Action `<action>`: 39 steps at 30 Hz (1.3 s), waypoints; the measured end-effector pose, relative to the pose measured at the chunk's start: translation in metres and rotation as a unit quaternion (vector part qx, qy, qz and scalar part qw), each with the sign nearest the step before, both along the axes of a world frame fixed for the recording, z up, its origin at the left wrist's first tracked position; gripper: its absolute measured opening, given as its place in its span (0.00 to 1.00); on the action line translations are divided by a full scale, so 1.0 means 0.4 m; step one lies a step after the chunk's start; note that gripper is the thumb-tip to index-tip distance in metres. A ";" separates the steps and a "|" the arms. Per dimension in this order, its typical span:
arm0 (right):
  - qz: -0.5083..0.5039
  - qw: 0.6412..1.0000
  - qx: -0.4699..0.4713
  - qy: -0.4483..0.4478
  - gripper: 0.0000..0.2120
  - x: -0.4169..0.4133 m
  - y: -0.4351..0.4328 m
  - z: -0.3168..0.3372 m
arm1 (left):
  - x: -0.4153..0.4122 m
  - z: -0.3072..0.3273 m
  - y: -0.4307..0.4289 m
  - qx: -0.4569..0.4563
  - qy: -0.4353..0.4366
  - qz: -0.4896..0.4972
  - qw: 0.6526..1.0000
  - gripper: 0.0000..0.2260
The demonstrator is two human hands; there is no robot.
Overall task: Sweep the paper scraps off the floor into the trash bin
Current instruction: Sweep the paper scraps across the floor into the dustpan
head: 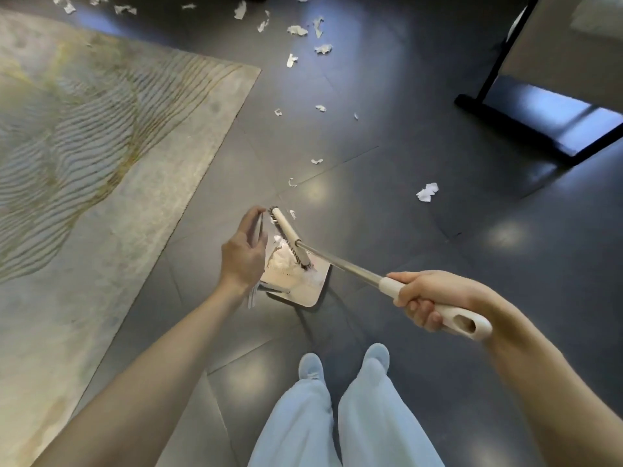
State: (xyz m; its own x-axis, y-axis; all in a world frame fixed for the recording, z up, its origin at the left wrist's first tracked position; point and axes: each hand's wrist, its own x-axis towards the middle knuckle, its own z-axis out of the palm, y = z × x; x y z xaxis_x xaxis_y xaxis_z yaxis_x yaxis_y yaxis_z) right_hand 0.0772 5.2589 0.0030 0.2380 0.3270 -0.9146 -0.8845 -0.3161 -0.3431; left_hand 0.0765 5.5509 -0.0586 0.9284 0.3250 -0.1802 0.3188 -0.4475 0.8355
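Observation:
My right hand [425, 299] grips the cream handle of a broom [340, 266] with a metal shaft. Its brush head [289, 237] lies over a beige dustpan [310, 291] on the dark floor. Inside the pan sits a heap of white paper scraps [285, 262]. My left hand [243, 254] holds the dustpan's upright handle from the left. Several more scraps lie ahead: a crumpled one [427, 192] to the right, small bits [317, 161] in the middle, and a scatter [298, 30] at the far end. No trash bin is in view.
A large patterned rug [84, 136] covers the floor to the left, its edge close to the dustpan. A black furniture base [526, 129] stands at the upper right. My legs and feet [344, 365] are just behind the dustpan.

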 end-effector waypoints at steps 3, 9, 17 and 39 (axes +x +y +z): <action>-0.082 0.997 -0.001 0.002 0.20 0.065 -0.075 0.008 | 0.071 0.006 -0.037 0.011 -0.019 -0.007 1.000 0.16; -0.144 0.987 -0.052 -0.053 0.22 0.251 -0.236 -0.005 | 0.215 -0.005 -0.134 0.030 -0.033 0.013 0.999 0.15; -0.164 0.970 -0.148 -0.101 0.25 0.511 -0.411 -0.039 | 0.399 -0.014 -0.306 0.008 -0.016 0.030 0.999 0.16; -0.047 0.997 -0.067 -0.004 0.28 0.571 -0.311 -0.174 | 0.495 -0.039 -0.354 -0.017 0.005 0.005 1.000 0.16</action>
State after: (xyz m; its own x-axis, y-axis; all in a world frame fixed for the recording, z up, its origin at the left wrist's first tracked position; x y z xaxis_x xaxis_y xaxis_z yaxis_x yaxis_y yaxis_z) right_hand 0.3054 5.1344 -0.0667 0.2694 0.1786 -0.9463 -0.9097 -0.2751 -0.3109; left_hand 0.2746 5.4091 -0.0741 0.9236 0.3270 -0.2000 0.3307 -0.4159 0.8471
